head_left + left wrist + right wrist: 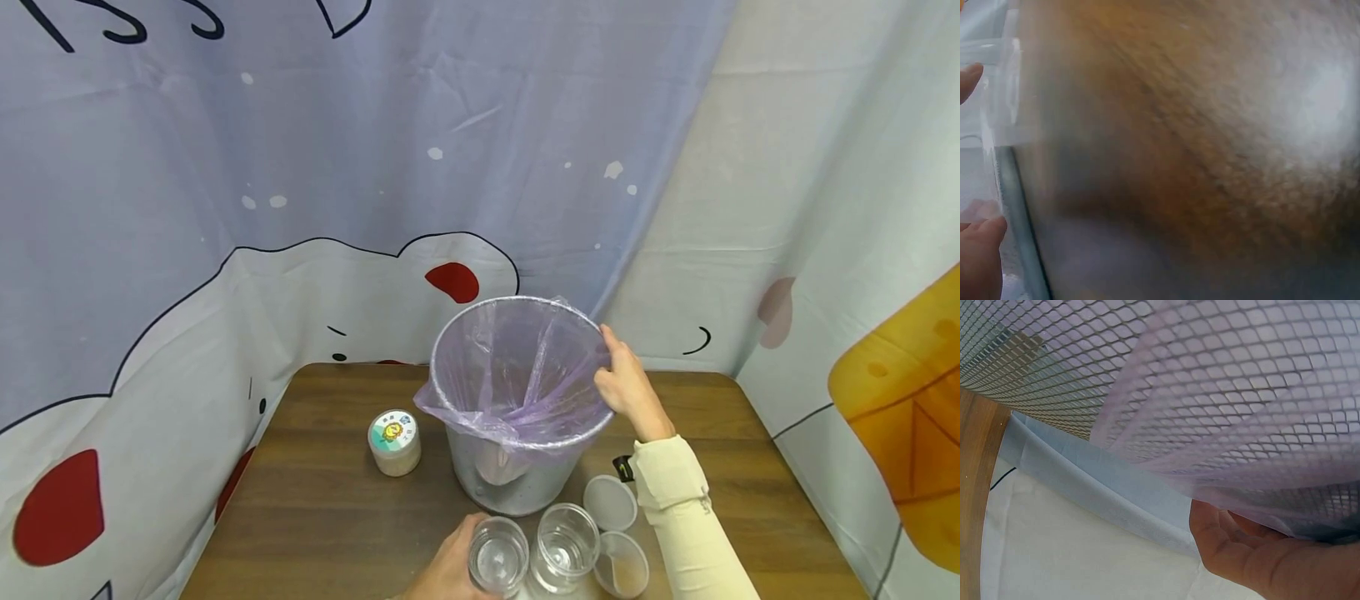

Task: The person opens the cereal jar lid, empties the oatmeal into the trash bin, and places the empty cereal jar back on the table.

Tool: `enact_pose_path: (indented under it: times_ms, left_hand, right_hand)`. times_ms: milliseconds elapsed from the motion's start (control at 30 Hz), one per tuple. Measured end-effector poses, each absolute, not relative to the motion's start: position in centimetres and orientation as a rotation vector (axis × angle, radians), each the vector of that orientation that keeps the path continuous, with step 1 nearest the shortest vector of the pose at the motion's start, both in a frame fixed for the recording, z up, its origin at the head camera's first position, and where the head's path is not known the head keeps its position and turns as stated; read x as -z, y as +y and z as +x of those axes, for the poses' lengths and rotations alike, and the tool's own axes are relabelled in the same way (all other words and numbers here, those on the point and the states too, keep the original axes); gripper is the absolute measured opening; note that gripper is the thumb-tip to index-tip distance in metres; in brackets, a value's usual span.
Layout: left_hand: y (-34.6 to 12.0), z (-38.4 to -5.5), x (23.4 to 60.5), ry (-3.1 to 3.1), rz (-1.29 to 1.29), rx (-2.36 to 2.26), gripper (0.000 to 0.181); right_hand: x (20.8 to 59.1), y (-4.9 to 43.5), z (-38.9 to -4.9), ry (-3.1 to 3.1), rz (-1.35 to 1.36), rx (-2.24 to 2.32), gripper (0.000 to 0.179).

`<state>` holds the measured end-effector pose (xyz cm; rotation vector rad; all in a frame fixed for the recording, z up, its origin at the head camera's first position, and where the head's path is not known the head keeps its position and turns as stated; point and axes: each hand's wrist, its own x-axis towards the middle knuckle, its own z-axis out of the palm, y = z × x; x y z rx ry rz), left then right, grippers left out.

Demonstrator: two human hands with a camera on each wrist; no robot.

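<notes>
A silver mesh trash can [502,479] stands on the table, lined with a thin purple plastic bag [517,417] folded over its rim. My right hand [633,387] grips the can's rim at the right side. In the right wrist view, the curled fingers [1210,534] of that hand hold the rim over the bag, beside the can's mesh [1229,400]. In front of the can, my left hand [453,562] holds a clear plastic jar [498,557] without a lid. The left wrist view shows its thumb and fingers [982,250] at the clear wall.
Right beside the held jar stands a second clear open jar [564,550]. Two translucent round lids [610,502] lie to its right, near my right sleeve [675,492]. Left of the can sits a lidded tub [394,442] with a printed top. Printed curtains [337,167] hang behind the wooden table [322,500].
</notes>
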<state>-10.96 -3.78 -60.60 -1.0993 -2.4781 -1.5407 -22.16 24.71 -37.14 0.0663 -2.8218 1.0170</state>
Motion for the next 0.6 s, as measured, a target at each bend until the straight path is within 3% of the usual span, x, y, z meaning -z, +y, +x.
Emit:
enact_pose_path:
  times_ms: [600]
  left_hand:
    - [-3.0,-11.3,62.6,-2.513,-1.143,1.618,0.087]
  right_hand:
    - [37.1,24.7,-22.1,-2.806,0.066,-1.025,0.077]
